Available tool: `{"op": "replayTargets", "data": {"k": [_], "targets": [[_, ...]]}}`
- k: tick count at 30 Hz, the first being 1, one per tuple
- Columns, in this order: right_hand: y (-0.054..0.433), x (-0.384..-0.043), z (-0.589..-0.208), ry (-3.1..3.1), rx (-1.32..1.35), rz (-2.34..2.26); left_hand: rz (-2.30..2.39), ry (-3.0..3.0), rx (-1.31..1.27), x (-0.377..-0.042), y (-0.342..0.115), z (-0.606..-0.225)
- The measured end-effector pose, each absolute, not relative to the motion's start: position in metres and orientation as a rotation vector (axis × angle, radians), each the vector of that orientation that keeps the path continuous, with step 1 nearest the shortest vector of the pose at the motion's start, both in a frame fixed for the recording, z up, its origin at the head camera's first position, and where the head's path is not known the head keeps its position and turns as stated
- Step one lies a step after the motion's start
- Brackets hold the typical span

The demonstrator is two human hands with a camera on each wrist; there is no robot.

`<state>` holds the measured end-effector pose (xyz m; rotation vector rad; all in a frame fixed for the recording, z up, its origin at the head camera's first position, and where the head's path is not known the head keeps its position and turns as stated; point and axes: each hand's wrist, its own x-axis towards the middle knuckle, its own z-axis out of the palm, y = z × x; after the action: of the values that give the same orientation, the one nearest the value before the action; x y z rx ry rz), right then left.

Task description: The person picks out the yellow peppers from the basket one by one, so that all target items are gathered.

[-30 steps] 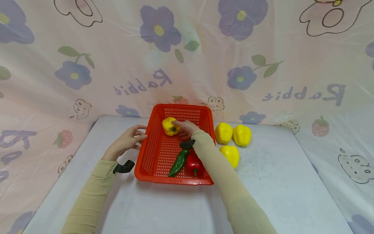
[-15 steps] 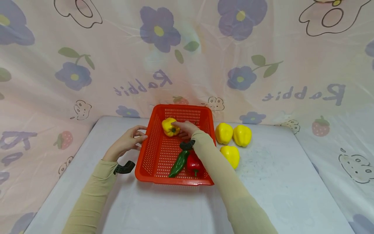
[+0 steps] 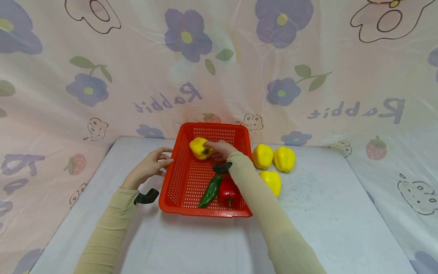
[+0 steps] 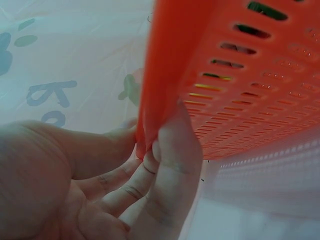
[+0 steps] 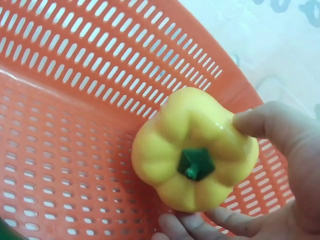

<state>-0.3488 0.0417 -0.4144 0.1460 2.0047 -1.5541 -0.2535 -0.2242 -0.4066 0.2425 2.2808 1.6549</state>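
Note:
My right hand (image 3: 221, 149) holds a yellow bell pepper (image 5: 195, 150) inside the red plastic basket (image 3: 205, 211), near its back left corner. In the right wrist view the thumb presses one side of the pepper and the fingers reach beneath it; its green stem faces the camera. My left hand (image 3: 148, 166) pinches the basket's left rim (image 4: 170, 60) between thumb and fingers. Toward the front of the basket lie a long green pepper (image 3: 210, 191) and a red bell pepper (image 3: 228, 192), the latter partly hidden by the right sleeve.
Right of the basket, three more yellow bell peppers (image 3: 262, 156) stand on the white table (image 3: 328, 213); the right forearm partly covers the nearest. A patterned cloth (image 3: 219, 76) hangs behind the table. Each wrist carries a black bracket (image 3: 147, 196).
The right hand has shifted slightly to the right, and the yellow bell pepper in it has turned a little, its stem now further right. My left hand stays at the rim.

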Motion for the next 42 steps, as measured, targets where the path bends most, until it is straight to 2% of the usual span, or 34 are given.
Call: {"op": "replayTargets", "data": {"k": [42], "targets": [[0.068,-0.349,-0.386,1.825,0.116,-1.695,1.640,2.298,0.259,-0.251,-0.224,-0.406]]}}
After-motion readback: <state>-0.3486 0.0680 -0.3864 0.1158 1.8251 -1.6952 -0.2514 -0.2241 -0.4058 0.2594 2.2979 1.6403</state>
